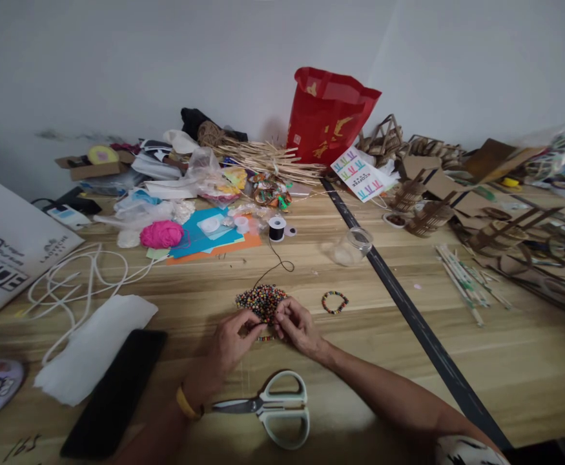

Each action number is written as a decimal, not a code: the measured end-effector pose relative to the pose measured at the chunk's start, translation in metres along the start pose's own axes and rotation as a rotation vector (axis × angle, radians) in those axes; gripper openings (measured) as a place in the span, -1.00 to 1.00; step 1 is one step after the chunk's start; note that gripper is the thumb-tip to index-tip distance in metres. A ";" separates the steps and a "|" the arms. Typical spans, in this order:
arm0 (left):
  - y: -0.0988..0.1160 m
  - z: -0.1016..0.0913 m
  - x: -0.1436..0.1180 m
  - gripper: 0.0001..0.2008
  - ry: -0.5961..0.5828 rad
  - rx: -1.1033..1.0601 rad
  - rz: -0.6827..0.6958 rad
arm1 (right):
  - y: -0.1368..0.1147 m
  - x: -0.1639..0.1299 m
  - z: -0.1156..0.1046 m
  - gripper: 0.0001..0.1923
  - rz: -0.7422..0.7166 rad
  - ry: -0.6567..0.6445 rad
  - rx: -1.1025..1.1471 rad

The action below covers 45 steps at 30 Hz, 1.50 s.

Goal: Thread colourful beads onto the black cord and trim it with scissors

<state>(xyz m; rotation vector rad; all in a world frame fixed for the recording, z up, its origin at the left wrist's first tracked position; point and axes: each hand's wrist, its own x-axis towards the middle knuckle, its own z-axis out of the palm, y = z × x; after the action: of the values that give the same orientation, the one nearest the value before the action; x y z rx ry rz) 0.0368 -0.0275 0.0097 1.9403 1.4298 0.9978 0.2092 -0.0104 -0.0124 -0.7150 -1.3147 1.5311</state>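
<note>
My left hand (236,334) is closed in a pinch on a beaded cord (265,338), whose short row of coloured beads shows just below the fingers. Close beside it, my right hand (301,325) is also pinched; whatever is between its fingertips is too small to make out. Both hands are at the near side of a heap of small multicoloured beads (261,299). From a spool of black cord (276,230), a thin line runs down to the heap. A finished-looking bead bracelet (334,312) lies right of my right hand. White-handled scissors (282,408) lie below my wrists.
A black phone (115,394) and a white folded cloth (95,345) lie left. Pink yarn (161,234) and coloured paper (197,236) are behind. A clear jar (352,247) stands near the dark table strip (398,290). Small woven baskets (430,218) are at right; a red bag (330,116) stands behind.
</note>
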 end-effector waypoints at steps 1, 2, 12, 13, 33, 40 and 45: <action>0.000 0.000 0.000 -0.87 -0.017 0.000 -0.017 | -0.001 0.000 0.000 -0.62 0.003 -0.001 -0.002; -0.001 0.000 0.001 -0.86 -0.039 -0.006 -0.033 | -0.002 0.000 0.000 -0.62 0.007 -0.003 -0.004; 0.004 -0.012 0.011 -0.85 -0.169 -0.382 -0.186 | -0.004 0.003 -0.001 -0.63 -0.024 0.035 -0.052; 0.004 -0.014 0.011 -0.85 -0.172 -0.405 -0.207 | -0.004 0.004 -0.001 -0.64 -0.028 0.037 -0.047; -0.009 -0.017 0.012 -0.83 0.000 -0.611 -0.243 | -0.002 0.006 -0.002 -0.63 0.041 0.036 -0.165; -0.011 -0.012 0.017 -0.82 -0.044 -0.528 -0.206 | 0.001 0.003 -0.003 -0.64 0.044 0.026 -0.161; 0.001 -0.015 0.023 -0.86 -0.204 -0.406 -0.203 | -0.008 0.001 0.001 -0.62 0.081 -0.011 -0.129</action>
<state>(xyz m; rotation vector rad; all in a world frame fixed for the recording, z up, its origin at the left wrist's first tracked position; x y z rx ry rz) 0.0292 -0.0062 0.0253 1.5222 1.1756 0.8862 0.2105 -0.0101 -0.0043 -0.8514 -1.4172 1.5256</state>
